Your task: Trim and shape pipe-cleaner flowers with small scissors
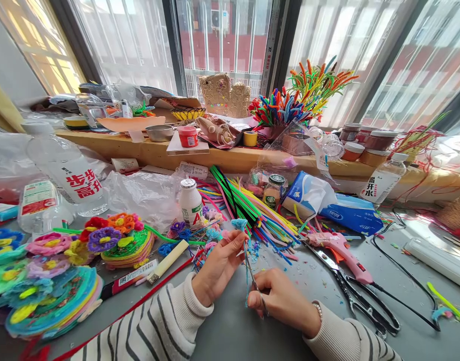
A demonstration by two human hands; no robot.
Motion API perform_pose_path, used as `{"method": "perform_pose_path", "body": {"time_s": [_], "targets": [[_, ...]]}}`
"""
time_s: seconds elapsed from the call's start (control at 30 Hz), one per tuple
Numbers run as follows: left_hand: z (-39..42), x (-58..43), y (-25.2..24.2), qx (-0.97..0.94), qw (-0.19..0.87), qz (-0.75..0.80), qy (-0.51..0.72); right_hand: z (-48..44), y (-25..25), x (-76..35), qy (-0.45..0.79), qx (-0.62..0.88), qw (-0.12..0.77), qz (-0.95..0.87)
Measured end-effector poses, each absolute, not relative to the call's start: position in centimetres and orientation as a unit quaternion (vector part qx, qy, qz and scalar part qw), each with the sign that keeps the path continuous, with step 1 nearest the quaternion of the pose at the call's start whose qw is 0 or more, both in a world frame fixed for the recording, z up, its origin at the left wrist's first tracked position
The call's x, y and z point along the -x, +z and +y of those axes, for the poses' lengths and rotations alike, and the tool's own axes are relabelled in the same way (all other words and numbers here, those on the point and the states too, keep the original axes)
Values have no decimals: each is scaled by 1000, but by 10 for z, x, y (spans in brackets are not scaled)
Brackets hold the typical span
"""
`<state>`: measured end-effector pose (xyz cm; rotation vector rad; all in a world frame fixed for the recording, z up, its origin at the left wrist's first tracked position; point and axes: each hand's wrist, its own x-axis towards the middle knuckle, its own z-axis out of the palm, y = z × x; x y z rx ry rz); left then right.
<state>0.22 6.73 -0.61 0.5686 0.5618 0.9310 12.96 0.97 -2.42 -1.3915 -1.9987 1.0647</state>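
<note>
Nearest: striped sleeves (143, 323) above the desk (230, 336). Left hand (219, 266), left of the pink glue gun (340, 253): fingers pinching a light-blue chenille piece (239, 224) (flower-like, tail (247, 285) hanging). Right hand (280, 298), also left of the glue gun: fingers closed around small scissors (253, 279), blades alongside the tail; contact unclear. Judgement: any cut would go cleaner with tail taut, blades square to it, left fingers clear of the points.

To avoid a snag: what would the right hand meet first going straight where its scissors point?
Probably the blue stem, then the left hand; depth is unclear, so the blades may be touching the stem.
</note>
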Motion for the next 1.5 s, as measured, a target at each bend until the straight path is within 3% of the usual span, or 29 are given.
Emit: {"method": "perform_pose_path", "body": {"time_s": [1.07, 1.17, 1.3, 1.47, 1.5], "targets": [[69, -3, -8, -257, 821, 274, 430, 12, -30, -131, 387, 517, 278, -711], [73, -2, -3, -334, 765, 308, 458, 10, -28, -133, 351, 541, 344, -682], [77, 1, 10, -538, 604, 361, 465, 0, -13, -130, 363, 479, 443, -665], [80, -4, 8, -767, 363, 348, 399, -16, 15, -112, 470, 321, 388, -725], [80, -7, 5, -783, 353, 340, 383, -17, 17, -109, 471, 309, 375, -736]]}}
